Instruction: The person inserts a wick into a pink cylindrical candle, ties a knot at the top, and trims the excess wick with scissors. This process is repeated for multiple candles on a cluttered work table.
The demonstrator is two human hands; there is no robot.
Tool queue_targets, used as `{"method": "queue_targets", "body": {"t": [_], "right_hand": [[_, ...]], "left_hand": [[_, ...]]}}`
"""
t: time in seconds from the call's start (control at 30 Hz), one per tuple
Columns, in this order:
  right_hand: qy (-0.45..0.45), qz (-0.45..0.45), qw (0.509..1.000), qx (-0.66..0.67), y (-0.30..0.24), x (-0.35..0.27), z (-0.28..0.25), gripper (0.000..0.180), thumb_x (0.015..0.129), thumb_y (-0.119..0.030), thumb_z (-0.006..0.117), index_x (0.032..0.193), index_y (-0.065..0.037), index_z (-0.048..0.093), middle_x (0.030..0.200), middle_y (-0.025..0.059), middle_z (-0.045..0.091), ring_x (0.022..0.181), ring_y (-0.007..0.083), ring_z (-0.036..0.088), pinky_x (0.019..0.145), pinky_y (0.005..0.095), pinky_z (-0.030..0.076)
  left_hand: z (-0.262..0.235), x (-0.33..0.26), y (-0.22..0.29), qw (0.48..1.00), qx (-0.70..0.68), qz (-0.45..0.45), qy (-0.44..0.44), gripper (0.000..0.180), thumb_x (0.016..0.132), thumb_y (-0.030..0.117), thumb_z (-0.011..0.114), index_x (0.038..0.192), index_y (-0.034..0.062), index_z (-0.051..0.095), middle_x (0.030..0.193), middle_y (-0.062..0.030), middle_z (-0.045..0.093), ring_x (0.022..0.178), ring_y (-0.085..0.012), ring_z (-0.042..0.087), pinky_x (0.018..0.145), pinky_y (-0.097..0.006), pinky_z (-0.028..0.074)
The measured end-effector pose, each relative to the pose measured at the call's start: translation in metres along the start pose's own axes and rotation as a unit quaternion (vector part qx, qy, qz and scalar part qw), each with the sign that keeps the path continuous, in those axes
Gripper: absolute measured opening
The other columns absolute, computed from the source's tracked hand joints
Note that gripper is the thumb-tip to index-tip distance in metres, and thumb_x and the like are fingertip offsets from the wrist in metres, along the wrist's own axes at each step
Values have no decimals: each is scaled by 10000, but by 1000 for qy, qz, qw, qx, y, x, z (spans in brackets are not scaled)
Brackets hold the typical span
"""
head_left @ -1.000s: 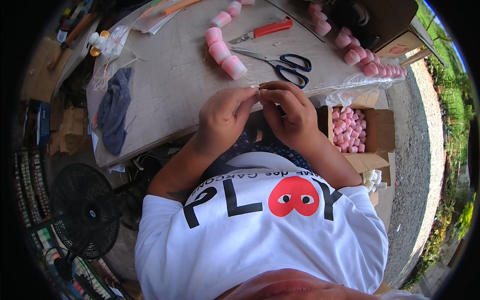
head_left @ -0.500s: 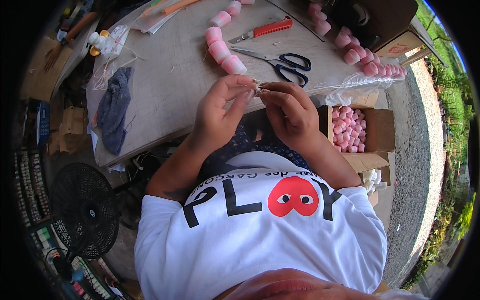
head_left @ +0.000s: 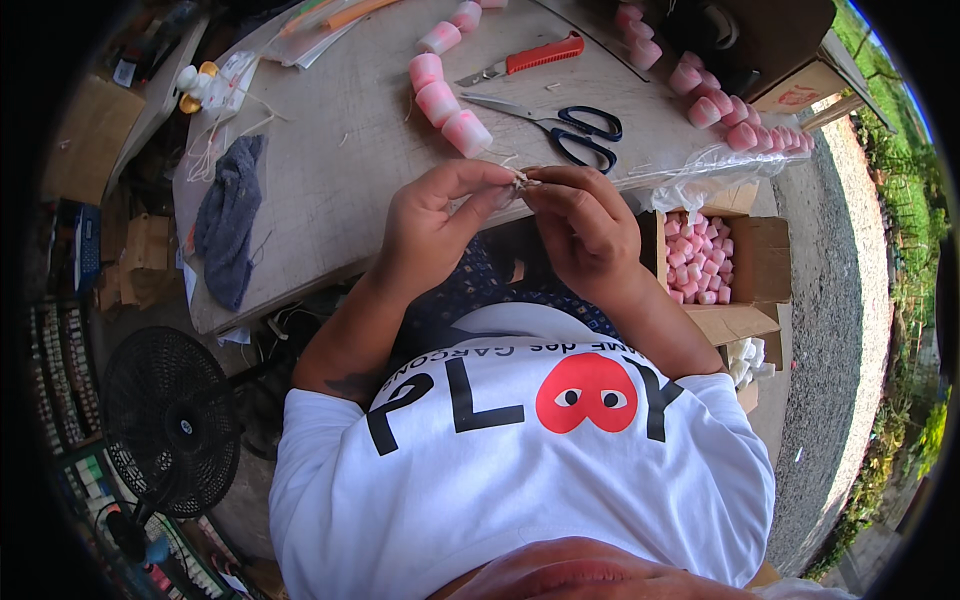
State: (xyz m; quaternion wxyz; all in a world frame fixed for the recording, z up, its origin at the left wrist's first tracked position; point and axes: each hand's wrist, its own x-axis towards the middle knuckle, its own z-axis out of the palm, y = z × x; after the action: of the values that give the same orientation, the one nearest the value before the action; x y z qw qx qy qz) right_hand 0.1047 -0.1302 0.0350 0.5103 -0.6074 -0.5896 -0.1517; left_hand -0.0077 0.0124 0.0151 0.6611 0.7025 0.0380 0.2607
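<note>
Fingers [head_left: 473,174] of both hands pinch a pale cord [head_left: 519,181] by the near edge of the table [head_left: 330,140].
Left hand [head_left: 428,228] and right hand [head_left: 590,225] nearly meet, tips pressed onto the cord; its exact lay is too small to read. Best done with short grips, even tension, no slack. Cord looks thin, fibrous; pink row [head_left: 437,102] beyond: blunt, foam-like cylinders, mottled white; tabletop scuffed, matte.

Left fingers [head_left: 468,177] and right fingers [head_left: 566,179] pinching pale cord [head_left: 520,181], strung pink pieces [head_left: 437,103], scissors [head_left: 544,122]
</note>
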Motion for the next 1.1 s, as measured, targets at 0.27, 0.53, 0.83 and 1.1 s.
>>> {"method": "queue_targets", "body": {"t": [0.27,0.53,0.83,1.1], "right_hand": [[-12,147,973,179,6,-5,-1,156,775,78,645,894,-23,641,929,122,653,818,246,644,701,303,502],[-2,107,986,124,4,0,-1,154,769,71,662,894,-15,634,904,116,642,818,238,642,703,290,500],[14,79,990,119,5,-1,-1,156,762,71,668,883,-20,630,888,103,625,796,228,624,694,289,491],[-6,187,949,253,10,-7,-2,144,779,69,661,884,-26,637,896,89,622,815,198,610,728,275,479]], "left_hand": [[-5,2,-1,992,84,80,-55,215,893,-62,557,1106,-41,574,1058,-98,640,973,-134,604,881,-253,476],[-4,2,1,996,-60,-26,-54,213,916,-36,532,1128,-39,545,1104,-111,625,1017,-136,589,913,-263,462],[1,-1,1,997,-73,6,-28,129,910,5,569,1032,-12,608,1038,-98,650,969,-122,603,880,-259,478],[6,-1,-3,997,-80,-16,-10,127,912,25,580,1026,-10,621,985,-75,658,913,-105,607,837,-239,485]]}}
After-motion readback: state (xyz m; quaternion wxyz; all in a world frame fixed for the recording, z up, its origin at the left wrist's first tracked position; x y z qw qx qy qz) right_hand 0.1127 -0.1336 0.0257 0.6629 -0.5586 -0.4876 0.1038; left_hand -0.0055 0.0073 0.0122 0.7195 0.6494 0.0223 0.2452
